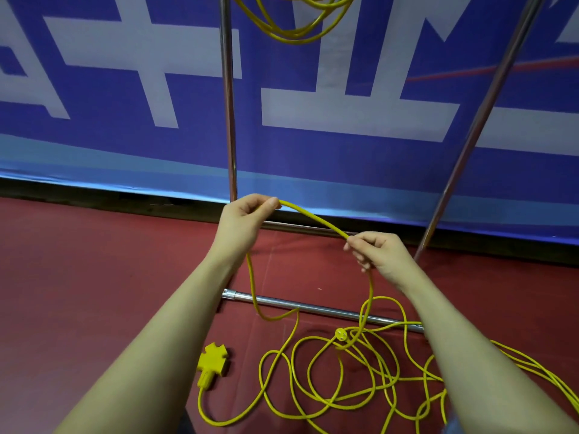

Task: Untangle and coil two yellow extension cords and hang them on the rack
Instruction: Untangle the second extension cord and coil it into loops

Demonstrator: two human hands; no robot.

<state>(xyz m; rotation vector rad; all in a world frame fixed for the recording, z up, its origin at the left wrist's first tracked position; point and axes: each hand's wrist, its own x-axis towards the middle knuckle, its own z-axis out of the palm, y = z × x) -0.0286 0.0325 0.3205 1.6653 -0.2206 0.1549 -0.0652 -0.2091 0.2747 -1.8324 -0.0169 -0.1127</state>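
Observation:
A yellow extension cord (316,219) arches between my two hands, held above the floor. My left hand (244,219) pinches it at the left end of the arch, and my right hand (376,250) grips it at the right end. From each hand the cord drops to a loose tangle (341,380) on the red floor. Its yellow multi-outlet socket (213,363) lies at the lower left, and a round plug (341,334) sits in the tangle. A second yellow cord (291,26) hangs coiled from the rack at the top.
The chrome rack has an upright pole (228,120), a slanted pole (479,120) and base bars (313,310) on the red floor (94,277). A blue and white banner (344,120) covers the wall behind.

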